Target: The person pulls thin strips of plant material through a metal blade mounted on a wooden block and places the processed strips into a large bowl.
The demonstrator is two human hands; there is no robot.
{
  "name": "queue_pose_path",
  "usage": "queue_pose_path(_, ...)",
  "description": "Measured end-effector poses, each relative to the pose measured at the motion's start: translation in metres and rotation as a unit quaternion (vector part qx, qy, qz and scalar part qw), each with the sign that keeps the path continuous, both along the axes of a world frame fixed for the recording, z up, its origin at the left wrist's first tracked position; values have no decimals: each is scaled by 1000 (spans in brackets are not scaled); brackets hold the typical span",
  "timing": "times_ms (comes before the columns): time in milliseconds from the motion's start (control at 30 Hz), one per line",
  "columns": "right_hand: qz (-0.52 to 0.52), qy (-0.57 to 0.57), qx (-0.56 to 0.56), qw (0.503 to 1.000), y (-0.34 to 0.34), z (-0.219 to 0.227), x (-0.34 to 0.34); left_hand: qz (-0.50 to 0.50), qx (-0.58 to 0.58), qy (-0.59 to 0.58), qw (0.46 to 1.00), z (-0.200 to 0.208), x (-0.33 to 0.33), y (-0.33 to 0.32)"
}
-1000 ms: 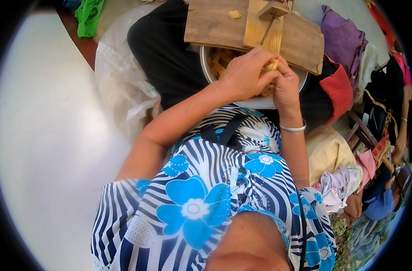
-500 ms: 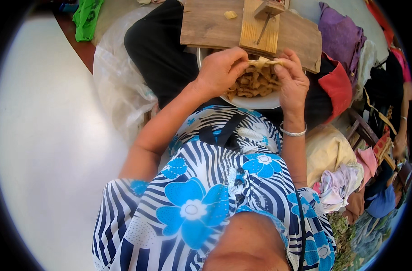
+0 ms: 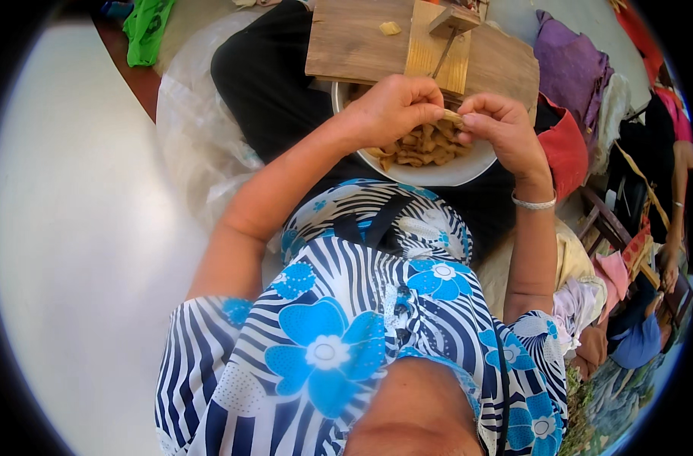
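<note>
A tan, flattened strip point(image 3: 453, 117), perhaps of dried plant material, stretches between the fingertips of both hands. My left hand point(image 3: 396, 111) pinches one end of it, thumb against fingers. The other end is gripped by my right hand point(image 3: 507, 131), which wears a pale bracelet on its wrist. Just beneath them a white bowl point(image 3: 462, 176) rests at my lap, with many curled tan strips point(image 3: 419, 148) inside. Beyond the bowl lies a wooden board point(image 3: 354, 47), which partly covers the bowl's far side. A metal spike point(image 3: 442, 57) slants out from a wooden block point(image 3: 456, 17) on it.
On the board sits a small tan piece point(image 3: 390, 28). Clear plastic sheeting point(image 3: 202, 114) lies left of my leg, and a green bag point(image 3: 145, 30) farther off. To the right are purple cloth point(image 3: 571, 61), red cloth point(image 3: 565, 148) and another person's arm point(image 3: 677, 197).
Both hands have shifted to the right, and my right forearm has swung outward. The strip between them now shows only as a short length, where a longer looped piece was visible.
</note>
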State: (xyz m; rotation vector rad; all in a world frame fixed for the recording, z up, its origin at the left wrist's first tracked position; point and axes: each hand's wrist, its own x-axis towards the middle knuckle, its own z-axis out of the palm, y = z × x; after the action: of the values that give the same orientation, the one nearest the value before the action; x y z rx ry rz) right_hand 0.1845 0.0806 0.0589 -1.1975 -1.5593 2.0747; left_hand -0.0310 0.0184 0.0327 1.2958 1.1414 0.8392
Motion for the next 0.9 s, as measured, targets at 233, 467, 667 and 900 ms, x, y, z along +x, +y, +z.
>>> queue_pose_path(233,-92,57,-40,993,3,8,-9,22,17,-24,999,3,4,11)
queue_pose_path(467,-95,50,-22,994,11,-5,7,16,-39,-65,997,-5,-3,16)
queue_pose_path(667,-139,47,70,987,20,-6,-7,29,-40,-64,997,-4,-18,34)
queue_pose_path(900,-186,17,133,973,31,-27,-23,62,13,20,998,-3,-28,50)
